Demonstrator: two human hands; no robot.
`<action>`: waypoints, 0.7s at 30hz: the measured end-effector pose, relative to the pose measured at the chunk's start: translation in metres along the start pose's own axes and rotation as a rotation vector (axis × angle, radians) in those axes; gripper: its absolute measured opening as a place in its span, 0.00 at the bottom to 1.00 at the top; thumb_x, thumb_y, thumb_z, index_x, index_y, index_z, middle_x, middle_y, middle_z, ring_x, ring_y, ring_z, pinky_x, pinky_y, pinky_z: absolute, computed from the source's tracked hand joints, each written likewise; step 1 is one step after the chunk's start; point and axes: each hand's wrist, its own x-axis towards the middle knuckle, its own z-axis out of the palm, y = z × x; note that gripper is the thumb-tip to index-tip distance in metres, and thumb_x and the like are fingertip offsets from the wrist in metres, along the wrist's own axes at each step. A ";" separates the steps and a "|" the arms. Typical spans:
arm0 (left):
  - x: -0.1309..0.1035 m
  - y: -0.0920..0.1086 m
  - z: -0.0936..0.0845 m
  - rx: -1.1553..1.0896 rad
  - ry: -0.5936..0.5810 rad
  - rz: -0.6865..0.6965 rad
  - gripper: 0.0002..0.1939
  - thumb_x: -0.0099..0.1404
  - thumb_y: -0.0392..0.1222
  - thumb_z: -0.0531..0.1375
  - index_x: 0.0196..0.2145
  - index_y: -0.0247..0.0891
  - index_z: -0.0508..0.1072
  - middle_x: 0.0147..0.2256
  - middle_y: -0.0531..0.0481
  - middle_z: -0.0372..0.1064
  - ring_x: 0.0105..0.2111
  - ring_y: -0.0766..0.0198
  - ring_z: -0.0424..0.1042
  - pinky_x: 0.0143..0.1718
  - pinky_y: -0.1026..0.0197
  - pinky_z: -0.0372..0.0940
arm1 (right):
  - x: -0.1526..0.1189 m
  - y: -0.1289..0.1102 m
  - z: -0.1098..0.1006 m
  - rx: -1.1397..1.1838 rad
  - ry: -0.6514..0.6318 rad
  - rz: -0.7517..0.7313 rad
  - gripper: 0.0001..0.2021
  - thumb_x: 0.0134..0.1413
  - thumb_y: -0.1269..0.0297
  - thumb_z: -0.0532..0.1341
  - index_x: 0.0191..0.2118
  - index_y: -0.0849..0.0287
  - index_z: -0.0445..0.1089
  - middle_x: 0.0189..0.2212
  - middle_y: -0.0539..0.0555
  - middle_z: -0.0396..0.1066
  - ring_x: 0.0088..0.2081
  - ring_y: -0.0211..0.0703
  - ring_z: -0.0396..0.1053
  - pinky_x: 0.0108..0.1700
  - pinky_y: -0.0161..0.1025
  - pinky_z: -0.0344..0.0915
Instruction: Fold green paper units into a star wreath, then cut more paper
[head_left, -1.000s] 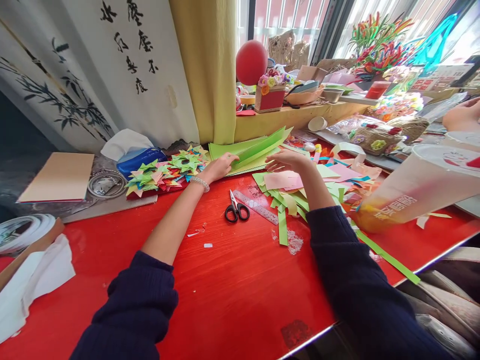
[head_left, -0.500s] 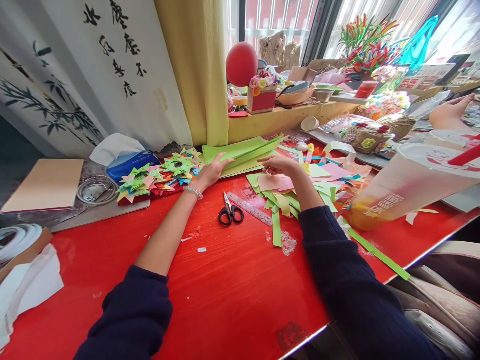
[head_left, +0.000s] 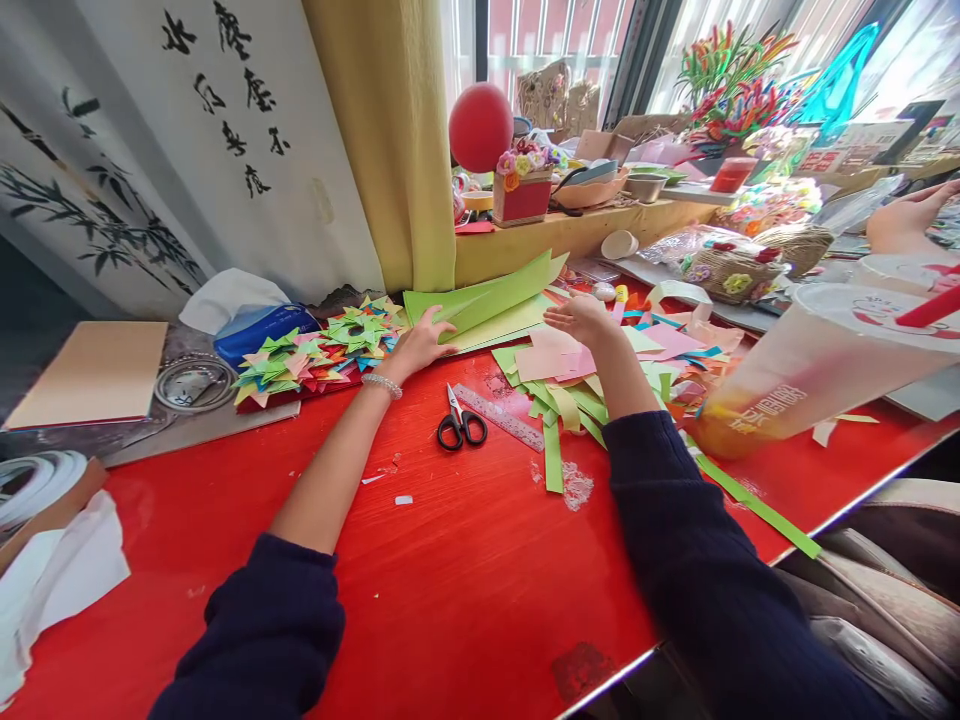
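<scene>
Red tabletop (head_left: 450, 600) fills the near ground, backed by a yellow curtain (head_left: 375, 120) and, to its right, a crowded window ledge (head_left: 487, 252). At the far middle of the table lie the green sheets (head_left: 506, 290), spread between both hands. Compared with half a second ago, the top sheet's right end stands higher — it now slants up clear of the paler paper beneath — and the right hand (head_left: 581, 318) has loosened, fingers stretched out. That suggests the sheets are being leafed apart rather than cut; the scissors (head_left: 459, 416) lie idle beside a clear ruler (head_left: 501, 417). The right hand's grip is wide and seems to hold nothing, near the stack's right end. The left hand (head_left: 420, 348) is at the left end, thumb apart from the fingers; whether it pinches paper I cannot tell. Among the containers, a tall drink cup (head_left: 780, 370) at right holds orange liquid low down and a red straw (head_left: 930, 308). A blue tissue pack (head_left: 266, 330) at far left has white tissue (head_left: 232, 297) poking out — and a small metal bowl (head_left: 645, 188) stands on the ledge, its contents unclear.
</scene>
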 end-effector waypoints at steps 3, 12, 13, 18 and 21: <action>0.000 0.000 0.000 0.000 -0.001 0.000 0.22 0.61 0.47 0.64 0.51 0.38 0.72 0.66 0.40 0.47 0.63 0.47 0.57 0.63 0.53 0.55 | 0.005 -0.002 -0.007 0.032 0.036 0.008 0.20 0.64 0.69 0.55 0.61 0.60 0.57 0.50 0.59 0.68 0.42 0.39 0.72 0.40 0.37 0.73; 0.002 -0.005 0.002 0.028 -0.002 0.001 0.18 0.65 0.40 0.59 0.53 0.37 0.71 0.64 0.39 0.50 0.63 0.48 0.58 0.63 0.52 0.54 | 0.012 0.005 -0.006 -0.118 -0.027 0.035 0.18 0.61 0.58 0.59 0.54 0.60 0.65 0.51 0.58 0.67 0.48 0.46 0.70 0.47 0.49 0.70; 0.002 -0.005 0.003 0.030 -0.007 0.006 0.19 0.65 0.42 0.60 0.53 0.37 0.71 0.64 0.39 0.50 0.63 0.48 0.58 0.63 0.51 0.55 | 0.011 0.005 -0.006 -0.152 -0.046 0.029 0.18 0.61 0.58 0.59 0.54 0.60 0.65 0.51 0.58 0.67 0.48 0.46 0.70 0.47 0.49 0.70; 0.001 -0.004 0.002 0.042 -0.025 0.022 0.24 0.62 0.48 0.63 0.54 0.39 0.69 0.65 0.39 0.48 0.63 0.47 0.57 0.62 0.50 0.56 | -0.003 0.003 -0.005 -0.357 -0.195 -0.110 0.17 0.62 0.66 0.58 0.56 0.60 0.65 0.53 0.59 0.68 0.51 0.45 0.69 0.52 0.47 0.68; 0.000 -0.004 0.001 0.052 -0.028 0.024 0.24 0.63 0.48 0.62 0.54 0.39 0.69 0.65 0.39 0.48 0.63 0.47 0.58 0.62 0.50 0.57 | -0.013 -0.002 0.002 -0.531 -0.343 -0.221 0.23 0.56 0.77 0.55 0.56 0.57 0.68 0.55 0.55 0.70 0.55 0.41 0.67 0.58 0.39 0.63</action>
